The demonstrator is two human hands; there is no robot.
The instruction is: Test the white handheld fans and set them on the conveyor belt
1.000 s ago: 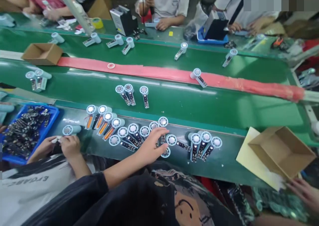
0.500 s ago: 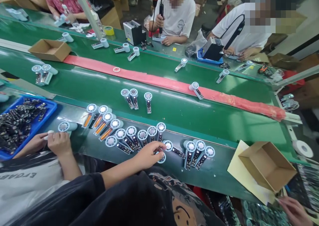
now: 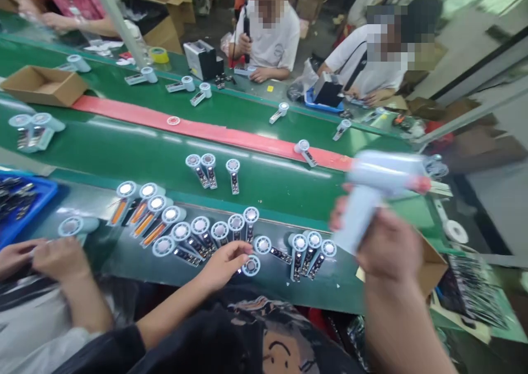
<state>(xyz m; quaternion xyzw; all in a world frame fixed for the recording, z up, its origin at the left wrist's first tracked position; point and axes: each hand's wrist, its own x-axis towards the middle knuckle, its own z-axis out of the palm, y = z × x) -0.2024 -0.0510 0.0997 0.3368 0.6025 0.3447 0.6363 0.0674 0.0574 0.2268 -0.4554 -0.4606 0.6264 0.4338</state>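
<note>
My right hand (image 3: 388, 242), blurred by motion, is raised at the right and wrapped round the handle of a light blue hair dryer (image 3: 383, 168). A red tip shows at the right end of its barrel. Low over the bench, my left hand (image 3: 226, 261) has its fingers curled at another dryer (image 3: 251, 265), whose round grille faces up. The hand partly hides that one's handle. Beside it lies a dryer with an exposed circuit board in its handle (image 3: 280, 253). More dryers (image 3: 200, 225) stand in a row to the left, and a small group (image 3: 313, 239) is to the right.
A green conveyor (image 3: 272, 195) with a red strip (image 3: 206, 127) runs beyond the bench, carrying several dryers. A cardboard box (image 3: 431, 264) is behind my right wrist. At left, a co-worker's hands (image 3: 61, 258) work near a blue tray (image 3: 25, 214). Other people sit across.
My right hand has risen from beside the cardboard box at lower right and now holds a dryer up. My left hand stays at the same dryer. The whole view has shifted.
</note>
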